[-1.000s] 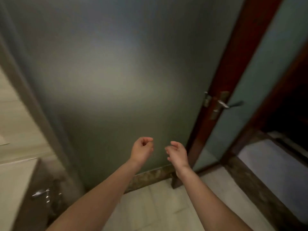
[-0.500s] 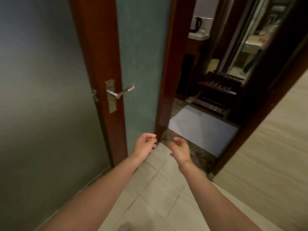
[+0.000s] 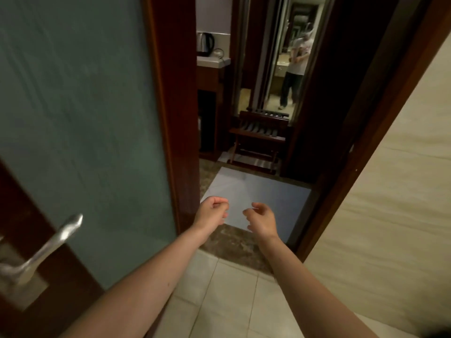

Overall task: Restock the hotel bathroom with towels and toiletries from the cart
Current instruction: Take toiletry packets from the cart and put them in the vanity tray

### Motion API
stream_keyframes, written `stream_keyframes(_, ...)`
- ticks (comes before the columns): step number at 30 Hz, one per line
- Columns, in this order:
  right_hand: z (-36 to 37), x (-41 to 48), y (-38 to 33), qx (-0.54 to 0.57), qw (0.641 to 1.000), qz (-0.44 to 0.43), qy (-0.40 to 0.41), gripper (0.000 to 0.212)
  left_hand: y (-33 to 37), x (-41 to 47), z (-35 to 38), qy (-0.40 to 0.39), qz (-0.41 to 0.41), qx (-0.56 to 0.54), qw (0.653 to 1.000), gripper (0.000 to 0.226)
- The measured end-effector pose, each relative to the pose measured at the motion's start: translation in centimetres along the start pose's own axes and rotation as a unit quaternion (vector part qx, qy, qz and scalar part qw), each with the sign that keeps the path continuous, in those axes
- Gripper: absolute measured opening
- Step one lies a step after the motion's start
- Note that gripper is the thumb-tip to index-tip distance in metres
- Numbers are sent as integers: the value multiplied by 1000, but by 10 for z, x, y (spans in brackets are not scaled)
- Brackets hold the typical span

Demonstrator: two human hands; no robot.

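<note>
No towels, toiletries or cart are in view; judging by the open doorway, they are somewhere beyond it.

Two bare forearms reach forward at the centre of the view. The left hand [image 3: 211, 212] has its fingers curled in against the palm and holds nothing. The right hand [image 3: 262, 219], just beside it but apart, has loosely bent fingers and is also empty. Both hover above a dark stone threshold [image 3: 234, 245], at the edge of a pale tiled floor [image 3: 219, 301].

To the left stands an open door [image 3: 80, 118] of frosted glass in a dark wood frame, its metal handle [image 3: 46, 250] low and near the left forearm. Past the threshold lies a white mat [image 3: 256, 198]; farther on are a wooden luggage rack [image 3: 258, 140], a kettle [image 3: 205, 45] on a counter, and a tall mirror [image 3: 292, 69] reflecting a standing person.

The step appears to be walking out to fetch supplies. Doing it well likely means stepping squarely onto the mat, which may slide, keeping the left arm clear of the handle, and leaving the door wide for a loaded return.
</note>
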State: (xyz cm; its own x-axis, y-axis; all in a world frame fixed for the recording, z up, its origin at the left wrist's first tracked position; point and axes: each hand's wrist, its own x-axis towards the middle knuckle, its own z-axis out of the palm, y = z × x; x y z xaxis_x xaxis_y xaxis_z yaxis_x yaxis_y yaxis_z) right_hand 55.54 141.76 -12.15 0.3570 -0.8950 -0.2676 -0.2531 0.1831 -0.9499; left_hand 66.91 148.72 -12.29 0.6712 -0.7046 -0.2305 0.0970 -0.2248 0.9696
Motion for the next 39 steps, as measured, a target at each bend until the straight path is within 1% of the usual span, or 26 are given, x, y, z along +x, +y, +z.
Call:
stream_keyframes(3,5,50,-18,5,1000,2,29,41,15,55,11,-22,0,3,1000,13)
stream_keyframes(6,6,99,-30,9,999,9,51,40,26,106,27,-38,-8,5,999,16)
stream_keyframes(10,9,176,-41,13,998,15,57,40,37,181,52,-59,-13,16,998,17)
stream_keyframes(15,5,298,-61,29,997,18,63,39,61,292,98,-72,-10,33,997,19)
stream_keyframes(18,-9,377,-85,35,997,22,71,40,89,360,138,-76,-8,36,996,20)
stream_keyframes(20,-22,426,-103,41,995,20,90,39,109,402,165,-85,1,39,996,17)
stream_keyframes(24,-47,497,-129,30,992,23,116,37,139,467,211,-103,-2,36,994,13)
stream_keyframes(29,-81,576,-137,27,990,34,132,40,157,546,274,-133,-14,43,990,11)
stream_keyframes(34,-116,670,-144,36,981,57,183,39,170,635,351,-192,-19,59,979,14)
stream_keyframes(36,-134,714,-150,54,973,58,218,36,178,676,389,-216,-15,75,973,15)
stream_keyframes(39,-165,775,-164,77,955,62,279,38,198,735,447,-273,-12,99,957,17)
